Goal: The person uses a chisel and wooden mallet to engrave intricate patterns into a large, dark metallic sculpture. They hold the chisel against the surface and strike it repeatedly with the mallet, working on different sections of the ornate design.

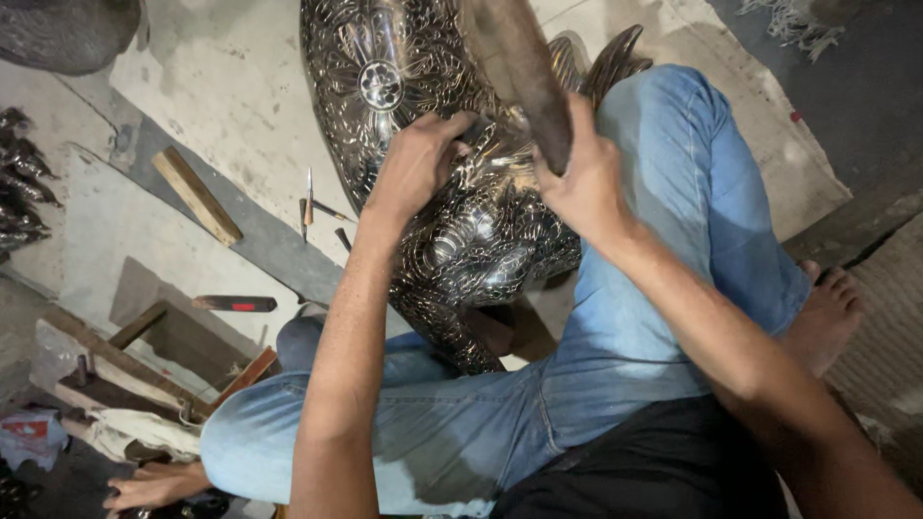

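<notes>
1. Engraved metal vessel [452,192]: large, dark and polished, covered in cut floral and scroll work with a rosette above my left grip. It lies tilted across my lap, propped between my knees, under both grips.

2. My legs in blue jeans [635,317]: folded on the floor, below and to the right of the grips, one bare foot out at the far right.

3. Wooden mallet [524,82]: brown, blunt-ended. My right grip [586,183] is wrapped fully round its lower end, fingers closed, the head raised above the vessel.

4. My left grip [418,163]: fingers pinched together against the vessel's surface, just left of the mallet. It seems to pinch a small punch, but the tool is hidden, so I cannot tell.

Step in hand, as I judge it: chasing the pattern, tool set and mallet poised. The next stroke calls for a steady left grip and a light, square blow, lest the line slip.

5. Wooden block [197,195]: pale, on the floor well left of my left grip.

6. Slim chisels [310,200]: lying between the block and the vessel.

7. Dark tool with a red band [236,304]: below the block.

8. Crumpled red-and-blue packet [29,432]: far lower left, small, print unreadable.

9. Another person's hand [154,485]: at the bottom edge, left of my left arm.
</notes>
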A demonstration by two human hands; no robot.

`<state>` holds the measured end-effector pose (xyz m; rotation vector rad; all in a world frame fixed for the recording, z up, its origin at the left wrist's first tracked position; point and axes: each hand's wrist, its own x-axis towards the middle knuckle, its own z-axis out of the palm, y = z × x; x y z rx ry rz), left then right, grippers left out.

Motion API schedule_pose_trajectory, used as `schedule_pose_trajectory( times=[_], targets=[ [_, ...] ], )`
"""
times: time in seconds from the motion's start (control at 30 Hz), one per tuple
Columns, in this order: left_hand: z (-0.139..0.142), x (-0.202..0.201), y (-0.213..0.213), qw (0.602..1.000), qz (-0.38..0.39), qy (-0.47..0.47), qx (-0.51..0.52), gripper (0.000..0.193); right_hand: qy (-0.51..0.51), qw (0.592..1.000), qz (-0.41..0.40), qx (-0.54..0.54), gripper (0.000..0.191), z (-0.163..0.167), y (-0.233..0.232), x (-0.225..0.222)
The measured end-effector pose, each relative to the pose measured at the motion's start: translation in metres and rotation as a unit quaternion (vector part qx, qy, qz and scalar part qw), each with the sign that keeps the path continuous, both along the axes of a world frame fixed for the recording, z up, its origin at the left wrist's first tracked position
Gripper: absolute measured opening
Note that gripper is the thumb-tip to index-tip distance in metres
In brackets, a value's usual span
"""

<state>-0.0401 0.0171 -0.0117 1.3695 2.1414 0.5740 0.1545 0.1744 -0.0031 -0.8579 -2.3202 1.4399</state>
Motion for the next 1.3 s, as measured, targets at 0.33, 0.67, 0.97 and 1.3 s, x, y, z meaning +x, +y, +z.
schedule_pose_trajectory(
  times=[0.33, 0.67, 0.97, 1.3],
  targets=[
    [-0.001, -0.002, -0.001, 1.0, -0.017, 0.007, 0.013, 0.031, -0.113, 0.986, 0.096, 0.072, 0.095, 0.004, 0.002, 0.002],
    [-0.002, -0.001, 0.0, 0.999, -0.013, 0.023, -0.022, 0.027, -0.109, 0.991, 0.075, -0.002, 0.094, 0.001, -0.009, 0.001],
    [0.003, -0.003, 0.001, 0.998, -0.032, 0.024, 0.045, 0.031, -0.034, 0.99, 0.063, 0.121, 0.107, 0.012, -0.005, -0.002],
    [0.011, -0.002, 0.002, 1.0, -0.011, -0.001, 0.005, 0.037, -0.168, 0.97, 0.132, 0.118, 0.112, 0.011, -0.007, 0.001]
  ],
)
